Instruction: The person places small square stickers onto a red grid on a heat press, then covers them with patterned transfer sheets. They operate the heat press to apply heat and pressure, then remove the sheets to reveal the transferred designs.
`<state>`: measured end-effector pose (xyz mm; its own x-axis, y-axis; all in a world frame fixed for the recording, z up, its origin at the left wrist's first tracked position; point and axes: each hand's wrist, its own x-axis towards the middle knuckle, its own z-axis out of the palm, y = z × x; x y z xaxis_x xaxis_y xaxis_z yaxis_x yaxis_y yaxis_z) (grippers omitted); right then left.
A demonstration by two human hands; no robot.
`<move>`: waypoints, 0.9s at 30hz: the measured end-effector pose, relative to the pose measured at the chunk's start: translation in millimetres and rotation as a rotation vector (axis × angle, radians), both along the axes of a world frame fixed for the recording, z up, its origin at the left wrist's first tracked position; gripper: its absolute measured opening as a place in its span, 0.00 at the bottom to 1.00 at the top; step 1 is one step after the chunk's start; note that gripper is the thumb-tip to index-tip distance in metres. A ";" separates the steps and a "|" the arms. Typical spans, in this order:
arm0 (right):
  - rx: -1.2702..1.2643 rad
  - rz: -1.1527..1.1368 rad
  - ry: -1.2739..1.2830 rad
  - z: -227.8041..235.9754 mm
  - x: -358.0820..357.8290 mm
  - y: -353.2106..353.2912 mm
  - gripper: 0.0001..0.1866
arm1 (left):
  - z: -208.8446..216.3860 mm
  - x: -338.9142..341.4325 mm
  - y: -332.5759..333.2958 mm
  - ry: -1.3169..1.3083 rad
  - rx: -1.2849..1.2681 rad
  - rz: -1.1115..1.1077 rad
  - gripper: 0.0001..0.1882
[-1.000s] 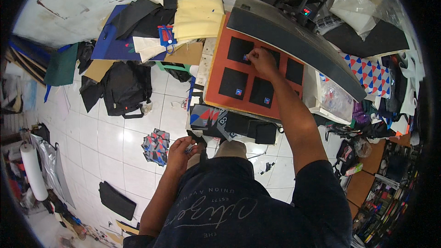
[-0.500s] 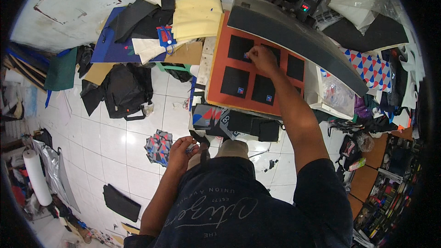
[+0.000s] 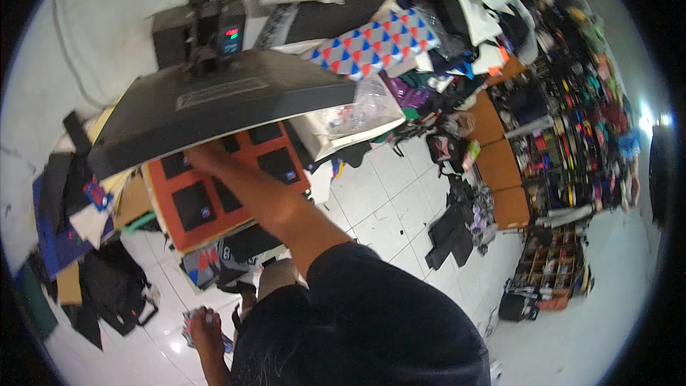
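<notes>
Under the raised dark upper plate point(image 3: 229, 111) of a heat press, my right hand point(image 3: 204, 157) reaches over the orange-red pad point(image 3: 166, 200). Its fingers are beside a black fabric square at the far left and are too blurred and shaded to read. Several such squares lie in rows on the pad, among them a near-left square point(image 3: 189, 204) and a right-hand one point(image 3: 277, 166), each with a small blue and red emblem at a corner. Low at the left, my left hand point(image 3: 206, 325) is closed with fingers curled; whatever is in it is too small to make out.
Printed fabric pieces point(image 3: 207, 264) lie along the press's front edge. To its right stands a white box point(image 3: 321, 139) with clear plastic bags. A black backpack point(image 3: 114, 286) rests on the tiled floor at left. Crowded shelves point(image 3: 572, 150) line the right side.
The view has swung right, so the press now appears further left and more shelving shows. My right hand stays over the pad's far-left squares; my left hand remains low and closed.
</notes>
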<state>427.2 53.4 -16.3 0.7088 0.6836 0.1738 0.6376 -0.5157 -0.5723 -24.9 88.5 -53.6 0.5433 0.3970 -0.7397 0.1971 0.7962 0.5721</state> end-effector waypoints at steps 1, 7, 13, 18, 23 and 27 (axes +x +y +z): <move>-0.008 -0.036 -0.018 -6.7 1.3 -3.1 0.24 | 18.1 14.3 -5.3 0.062 -0.094 0.043 0.12; -0.125 -0.113 0.024 -16.5 -2.1 2.9 0.26 | 27.5 27.4 14.6 0.147 0.191 -0.219 0.13; -0.110 -0.075 0.067 -22.9 1.9 6.6 0.28 | 33.5 35.9 22.2 0.127 0.228 -0.249 0.14; -0.069 -0.130 -0.080 -22.9 -4.2 4.7 0.26 | 30.3 34.0 20.6 0.158 0.224 -0.239 0.15; -0.047 -0.074 -0.013 -5.1 -4.1 -5.0 0.17 | 13.5 29.7 24.8 0.101 0.169 -0.228 0.16; 0.029 -0.059 0.049 9.0 -21.3 -22.9 0.10 | 15.0 40.1 23.0 -0.033 0.112 -0.237 0.18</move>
